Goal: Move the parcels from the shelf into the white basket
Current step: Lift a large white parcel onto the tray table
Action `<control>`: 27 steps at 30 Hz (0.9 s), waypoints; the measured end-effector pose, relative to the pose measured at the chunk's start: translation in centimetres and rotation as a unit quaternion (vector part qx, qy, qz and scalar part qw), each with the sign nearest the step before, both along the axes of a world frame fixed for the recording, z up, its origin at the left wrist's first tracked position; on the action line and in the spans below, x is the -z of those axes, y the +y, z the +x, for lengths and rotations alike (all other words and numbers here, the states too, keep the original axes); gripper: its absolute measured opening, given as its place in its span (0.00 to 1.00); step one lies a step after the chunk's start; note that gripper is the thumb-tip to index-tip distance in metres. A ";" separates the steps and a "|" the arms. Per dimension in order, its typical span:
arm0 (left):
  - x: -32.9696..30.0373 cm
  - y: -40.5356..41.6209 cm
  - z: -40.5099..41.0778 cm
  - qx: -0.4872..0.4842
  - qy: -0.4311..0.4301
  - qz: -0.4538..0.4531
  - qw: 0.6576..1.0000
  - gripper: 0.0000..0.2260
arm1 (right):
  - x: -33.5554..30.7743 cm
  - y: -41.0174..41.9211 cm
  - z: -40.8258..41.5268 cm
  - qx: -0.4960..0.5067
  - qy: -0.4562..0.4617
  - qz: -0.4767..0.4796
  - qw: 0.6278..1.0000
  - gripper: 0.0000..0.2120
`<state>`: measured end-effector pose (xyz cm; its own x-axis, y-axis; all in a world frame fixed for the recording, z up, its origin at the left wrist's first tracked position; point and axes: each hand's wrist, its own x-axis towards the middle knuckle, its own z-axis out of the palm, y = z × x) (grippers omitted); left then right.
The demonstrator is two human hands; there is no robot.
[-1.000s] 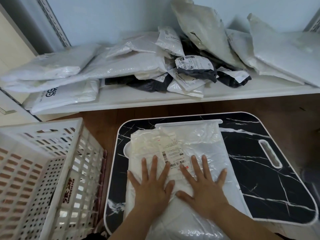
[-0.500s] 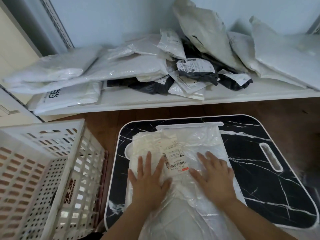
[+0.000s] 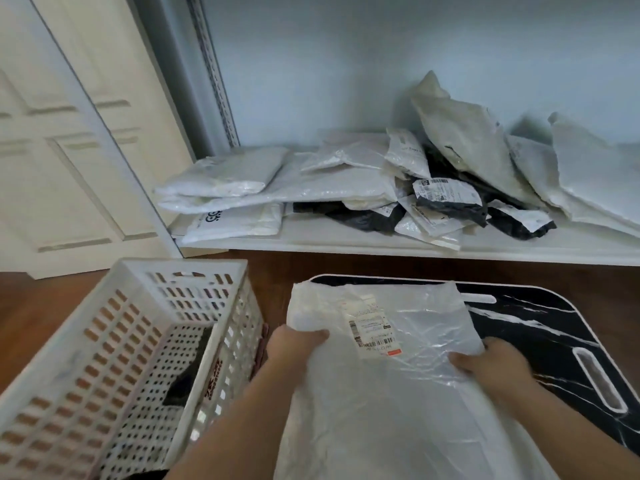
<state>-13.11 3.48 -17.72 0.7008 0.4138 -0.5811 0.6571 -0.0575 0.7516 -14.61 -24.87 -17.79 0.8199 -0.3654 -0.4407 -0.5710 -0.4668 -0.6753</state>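
Your left hand point(image 3: 298, 344) and right hand point(image 3: 491, 365) are bare: no gloves, rings, watch or bands on the wrists. Both your forearms are uncovered as far as the frame's lower edge, with no sleeve in view.

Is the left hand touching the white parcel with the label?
Touching: the head view shows the left hand gripping the white parcel's left edge.

A pale blue wall point(image 3: 346, 64) fills the upper centre and right. At upper left stands a cream panelled door point(image 3: 69, 150), beside a grey slotted upright point(image 3: 214, 81). Brown wooden floor point(image 3: 31, 313) spans the middle; a black marbled table point(image 3: 540, 327) occupies the lower right.
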 end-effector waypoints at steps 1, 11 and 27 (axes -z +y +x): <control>-1.1 1.4 0.4 0.002 -0.011 0.014 1.000 0.28 | -1.1 1.2 0.5 -0.024 -0.006 0.007 1.000 0.10; -13.0 25.5 -4.3 -0.104 -0.120 0.149 0.976 0.26 | -10.2 23.6 1.5 -0.235 -0.049 0.216 0.946 0.05; 0.8 41.7 -4.4 -0.117 -0.080 0.336 0.931 0.13 | 1.3 45.2 2.5 -0.507 -0.095 -0.195 0.834 0.16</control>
